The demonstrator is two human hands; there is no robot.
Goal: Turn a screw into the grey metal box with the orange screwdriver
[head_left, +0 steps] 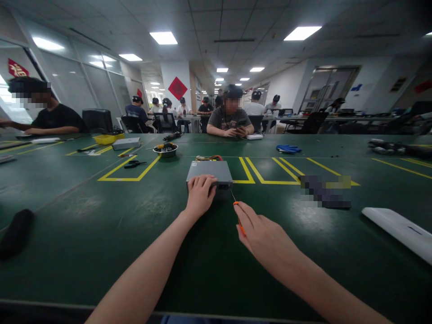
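Left hand clasped over the near edge of a grey metal power supply unit, fingers curled down its front face, without a tight clench. Right hand grasping an orange-handled screwdriver between thumb and fingers, thin shaft slanting away toward the box's near right corner, contact with the casing impossible to tell.

Box flat on the green tabletop, around mid-width and nearer the front edge, plain and boxy, with a dark socket in its near end and a bundle of coloured wires at the far end. Long axis apparently running away from the wearer, though foreshortened. Lettering on the casing too small to read.

Right of it, a white panel at the tabletop's right edge. Beyond, yellow tape outlines, black-handled cutters, a metal bowl of parts, blue gloves. At the far edge, a seated person handling a phone
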